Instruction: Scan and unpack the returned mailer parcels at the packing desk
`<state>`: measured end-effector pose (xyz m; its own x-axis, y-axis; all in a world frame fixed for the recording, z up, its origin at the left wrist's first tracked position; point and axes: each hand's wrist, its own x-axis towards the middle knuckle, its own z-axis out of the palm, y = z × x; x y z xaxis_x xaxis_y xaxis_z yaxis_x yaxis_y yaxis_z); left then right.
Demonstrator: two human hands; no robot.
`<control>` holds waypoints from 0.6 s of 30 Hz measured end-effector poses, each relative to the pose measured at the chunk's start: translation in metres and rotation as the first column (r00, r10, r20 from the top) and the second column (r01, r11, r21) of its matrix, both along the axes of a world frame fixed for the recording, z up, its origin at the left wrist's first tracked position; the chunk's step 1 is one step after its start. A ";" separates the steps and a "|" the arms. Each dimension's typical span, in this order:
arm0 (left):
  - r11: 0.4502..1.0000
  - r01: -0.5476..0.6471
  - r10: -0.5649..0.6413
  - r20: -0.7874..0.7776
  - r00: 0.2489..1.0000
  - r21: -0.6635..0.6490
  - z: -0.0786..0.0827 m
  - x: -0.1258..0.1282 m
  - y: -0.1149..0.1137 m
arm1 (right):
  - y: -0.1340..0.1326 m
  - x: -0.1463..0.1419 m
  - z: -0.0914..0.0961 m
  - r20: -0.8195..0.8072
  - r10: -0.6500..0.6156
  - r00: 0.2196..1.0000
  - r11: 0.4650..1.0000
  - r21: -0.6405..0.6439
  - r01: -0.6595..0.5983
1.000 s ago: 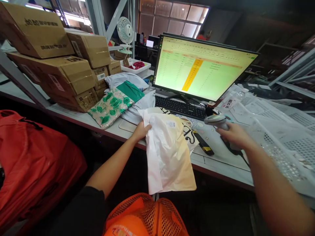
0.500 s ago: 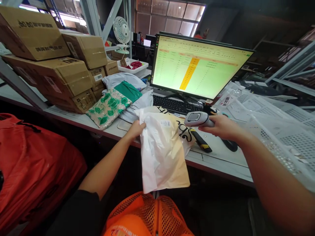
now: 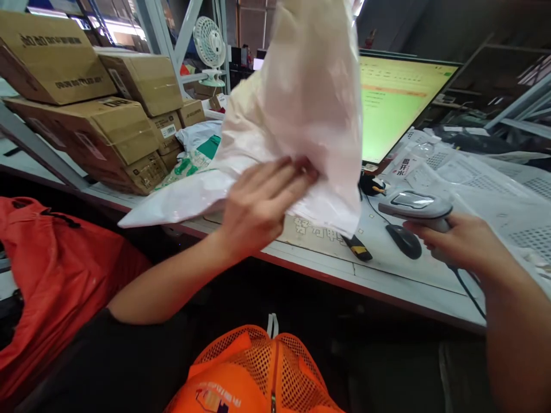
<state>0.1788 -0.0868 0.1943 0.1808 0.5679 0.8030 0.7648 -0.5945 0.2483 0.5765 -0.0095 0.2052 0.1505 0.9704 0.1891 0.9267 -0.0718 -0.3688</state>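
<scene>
My left hand (image 3: 258,209) grips a white plastic mailer bag (image 3: 310,103), its fingertips bunched into the film. The bag stands up in front of the monitor, and a pale sheet of it or of a second bag spreads out to the left; I cannot tell which. In my right hand (image 3: 469,238) is a grey barcode scanner (image 3: 415,205), held above the desk at the right with its cable hanging below. A black mouse (image 3: 403,241) lies beside the scanner. The yellow and black box cutter (image 3: 358,248) is partly under the bag's lower corner.
Cardboard boxes (image 3: 116,129) are stacked on the left of the desk, next to a green leaf-print parcel (image 3: 191,163). The monitor (image 3: 396,103) is half covered by the bag. White perforated baskets (image 3: 486,172) stand at the right. A red bag (image 3: 73,275) is at lower left.
The left hand has lifted the white bag up and turned it, and it now hides the keyboard and much of the monitor. The right hand has moved right and back with the scanner.
</scene>
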 end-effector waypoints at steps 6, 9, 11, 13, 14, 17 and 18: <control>0.935 0.072 -0.254 -0.515 0.819 -0.346 -0.130 0.039 0.033 | -0.019 0.010 0.011 -0.185 -0.227 0.956 0.974 -0.072 0.217; 0.886 0.126 -0.340 -0.440 0.831 -0.446 -0.168 0.046 0.022 | -0.023 0.018 0.012 -0.210 -0.247 0.946 0.968 -0.101 0.230; 0.854 0.156 -0.361 -0.350 0.864 -0.497 -0.174 0.048 0.016 | -0.021 0.022 0.014 -0.167 -0.182 0.969 0.979 -0.124 0.162; 0.795 0.217 -0.414 -0.245 0.877 -0.566 -0.171 0.047 0.014 | -0.013 0.021 0.018 -0.102 -0.078 0.992 0.985 -0.159 0.062; 0.758 0.256 -0.445 -0.189 0.875 -0.600 -0.169 0.045 0.014 | -0.008 0.018 0.021 -0.069 -0.030 0.997 0.982 -0.188 0.017; 0.652 0.372 -0.545 -0.067 0.836 -0.661 -0.158 0.034 0.009 | 0.013 -0.003 0.032 0.040 0.147 0.988 0.956 -0.260 -0.132; 0.629 0.394 -0.572 -0.055 0.819 -0.670 -0.152 0.030 0.005 | 0.021 -0.012 0.035 0.064 0.223 0.973 0.939 -0.283 -0.196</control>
